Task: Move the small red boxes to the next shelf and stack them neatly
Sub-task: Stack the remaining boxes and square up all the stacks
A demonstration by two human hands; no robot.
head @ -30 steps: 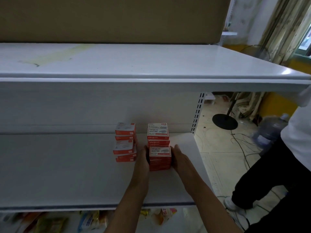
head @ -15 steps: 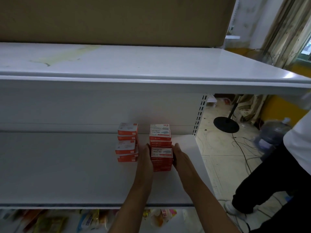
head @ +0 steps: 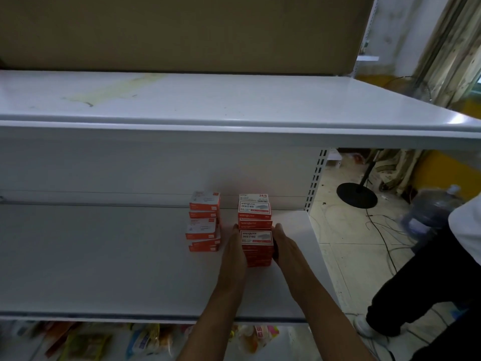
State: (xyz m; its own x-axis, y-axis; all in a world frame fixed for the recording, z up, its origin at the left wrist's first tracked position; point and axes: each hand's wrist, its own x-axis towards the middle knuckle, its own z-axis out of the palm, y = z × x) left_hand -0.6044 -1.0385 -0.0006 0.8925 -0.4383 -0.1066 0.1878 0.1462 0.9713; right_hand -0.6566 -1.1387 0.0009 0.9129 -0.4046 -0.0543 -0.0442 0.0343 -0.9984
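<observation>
On the right part of the white middle shelf (head: pixel 104 256) stand small red and white boxes in four short stacks. The front right stack (head: pixel 256 239) sits between my hands. My left hand (head: pixel 235 248) lies flat against its left side, and my right hand (head: pixel 285 246) presses its right side with straight fingers. Directly behind it stands a second stack (head: pixel 254 209). To the left are two more stacks, one at the back (head: pixel 204 204) and a slightly skewed one in front (head: pixel 201 233).
A wide white upper shelf (head: pixel 208 100) overhangs the boxes. Packaged goods (head: pixel 145 340) lie on the shelf below. At the right stands a person (head: pixel 429 269) in dark trousers, with a water jug (head: pixel 429 209), a round black stand base (head: pixel 356 195) and floor cables.
Both hands stay against the sides of the front right stack. Only the view has shifted slightly.
</observation>
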